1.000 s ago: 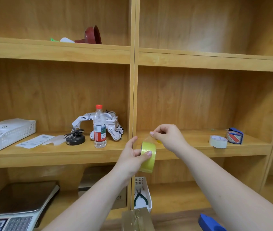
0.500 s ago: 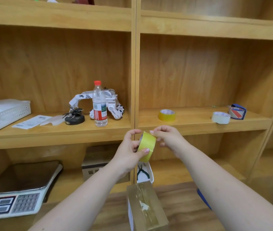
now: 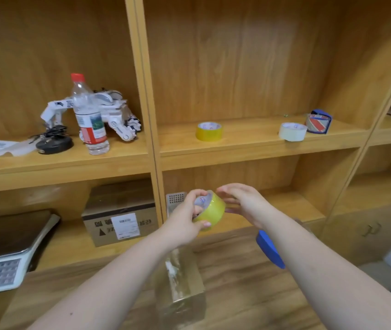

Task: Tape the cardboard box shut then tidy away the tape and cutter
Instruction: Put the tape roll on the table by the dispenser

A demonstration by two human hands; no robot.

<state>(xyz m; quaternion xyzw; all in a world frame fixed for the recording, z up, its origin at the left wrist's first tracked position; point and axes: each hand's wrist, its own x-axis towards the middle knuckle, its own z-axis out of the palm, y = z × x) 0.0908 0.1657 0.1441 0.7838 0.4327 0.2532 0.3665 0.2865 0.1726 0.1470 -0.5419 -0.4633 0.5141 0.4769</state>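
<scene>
My left hand (image 3: 186,217) grips a yellow tape roll (image 3: 211,211) at the centre, fingers through its core. My right hand (image 3: 242,202) hovers just right of the roll with fingers spread, touching or nearly touching it. Below the hands a small cardboard box (image 3: 181,282) stands on the wooden table, its top glossy with clear tape. A blue object (image 3: 269,250), possibly the cutter, lies on the table, partly hidden by my right forearm.
The shelf above holds another yellow tape roll (image 3: 208,131), a white roll (image 3: 292,131) and a blue-cased roll (image 3: 318,121). Left compartment: water bottle (image 3: 89,115), white toy robot (image 3: 115,113). Lower shelf: labelled carton (image 3: 120,220), white basket (image 3: 175,201), scale (image 3: 6,253).
The view has tilted downward. Both hands lowered with the roll toward the box, and my right hand let go of the tape end and opened.
</scene>
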